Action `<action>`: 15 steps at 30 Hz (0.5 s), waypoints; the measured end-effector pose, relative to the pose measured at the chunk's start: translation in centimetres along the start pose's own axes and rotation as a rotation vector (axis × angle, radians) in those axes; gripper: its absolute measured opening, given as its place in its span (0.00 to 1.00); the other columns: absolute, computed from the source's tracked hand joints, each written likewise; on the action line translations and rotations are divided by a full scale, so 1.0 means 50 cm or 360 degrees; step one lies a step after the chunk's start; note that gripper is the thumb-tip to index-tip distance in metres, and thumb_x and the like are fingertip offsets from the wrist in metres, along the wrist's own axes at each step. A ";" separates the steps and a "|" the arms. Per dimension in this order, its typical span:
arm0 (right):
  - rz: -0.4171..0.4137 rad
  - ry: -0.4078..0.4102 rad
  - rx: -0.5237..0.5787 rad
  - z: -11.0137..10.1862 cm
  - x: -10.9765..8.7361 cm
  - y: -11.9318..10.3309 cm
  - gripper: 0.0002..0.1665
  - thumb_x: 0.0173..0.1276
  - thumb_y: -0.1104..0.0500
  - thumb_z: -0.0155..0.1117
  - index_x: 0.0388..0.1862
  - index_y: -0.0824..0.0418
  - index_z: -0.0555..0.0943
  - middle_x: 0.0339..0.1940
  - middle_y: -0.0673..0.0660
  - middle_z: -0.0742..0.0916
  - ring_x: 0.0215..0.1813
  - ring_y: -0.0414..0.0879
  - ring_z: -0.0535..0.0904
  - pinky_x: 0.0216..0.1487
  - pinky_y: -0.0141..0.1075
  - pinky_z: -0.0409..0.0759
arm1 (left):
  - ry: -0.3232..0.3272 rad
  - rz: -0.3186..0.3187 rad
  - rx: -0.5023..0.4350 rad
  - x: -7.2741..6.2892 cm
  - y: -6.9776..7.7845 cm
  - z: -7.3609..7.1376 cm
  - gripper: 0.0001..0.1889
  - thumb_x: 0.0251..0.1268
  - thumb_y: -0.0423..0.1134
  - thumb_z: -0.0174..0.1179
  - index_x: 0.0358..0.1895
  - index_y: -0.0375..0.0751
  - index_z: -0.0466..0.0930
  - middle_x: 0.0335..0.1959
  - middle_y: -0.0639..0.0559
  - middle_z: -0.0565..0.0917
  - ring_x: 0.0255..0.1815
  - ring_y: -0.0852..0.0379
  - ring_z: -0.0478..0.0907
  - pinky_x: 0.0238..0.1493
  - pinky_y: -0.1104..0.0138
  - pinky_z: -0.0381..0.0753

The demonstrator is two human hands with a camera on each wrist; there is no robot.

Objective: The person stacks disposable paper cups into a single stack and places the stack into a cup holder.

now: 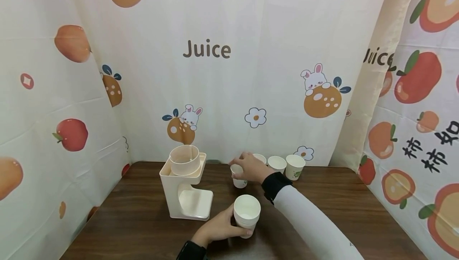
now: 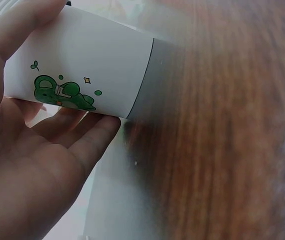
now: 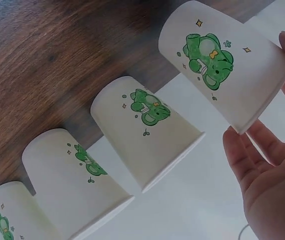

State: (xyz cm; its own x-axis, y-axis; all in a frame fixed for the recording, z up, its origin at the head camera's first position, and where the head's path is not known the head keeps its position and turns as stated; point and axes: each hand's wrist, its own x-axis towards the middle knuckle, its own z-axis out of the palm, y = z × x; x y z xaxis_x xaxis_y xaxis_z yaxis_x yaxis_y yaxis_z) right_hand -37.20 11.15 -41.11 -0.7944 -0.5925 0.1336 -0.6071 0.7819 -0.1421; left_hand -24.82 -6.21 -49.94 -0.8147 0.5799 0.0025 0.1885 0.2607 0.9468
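The left hand [image 1: 220, 226] wraps round a stack of paper cups [image 1: 246, 223] near the front of the bench [image 1: 136, 216]; the right hand [image 1: 252, 168] pinches the rim of a single cup [image 1: 240, 183] at the row's left end. These look light and easily dented, so a gentle rim pinch or low body grip suits. Three other cups [image 1: 295, 168] crowd the right; a cream appliance [image 1: 171, 198] stands left.

Printed words
The back curtain [image 1: 247, 84] reads "Juice" [image 1: 206, 49] in dark brown; a second "Juice" [image 1: 380, 58], partly hidden, stands on the fold at its right end; the right curtain [image 1: 408, 116] bears black Chinese characters [image 1: 434, 160], legible as 柿, 柿 and 如
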 end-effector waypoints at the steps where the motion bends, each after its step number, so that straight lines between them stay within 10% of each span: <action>1: -0.0010 0.0007 0.0001 -0.001 -0.006 0.000 0.25 0.67 0.44 0.71 0.63 0.43 0.81 0.51 0.59 0.80 0.55 0.53 0.74 0.50 0.44 0.80 | 0.0000 -0.0002 0.0000 0.000 0.000 0.000 0.49 0.57 0.47 0.75 0.79 0.51 0.54 0.65 0.58 0.73 0.65 0.52 0.70 0.64 0.46 0.65; 15: -0.0063 0.0055 0.0060 -0.013 -0.087 0.030 0.25 0.67 0.47 0.72 0.62 0.46 0.82 0.54 0.60 0.79 0.54 0.56 0.74 0.50 0.46 0.80 | 0.0011 0.0039 0.0016 -0.003 -0.002 0.003 0.46 0.57 0.48 0.75 0.76 0.54 0.57 0.61 0.59 0.76 0.63 0.54 0.72 0.62 0.48 0.68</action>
State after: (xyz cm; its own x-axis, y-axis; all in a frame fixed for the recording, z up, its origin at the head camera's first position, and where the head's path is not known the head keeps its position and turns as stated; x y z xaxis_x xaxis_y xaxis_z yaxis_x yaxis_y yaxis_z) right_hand -34.64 15.01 -41.27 -0.7689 -0.6153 0.1738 -0.6389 0.7497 -0.1727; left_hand -24.65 -6.19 -50.08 -0.8136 0.5808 0.0278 0.2139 0.2545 0.9431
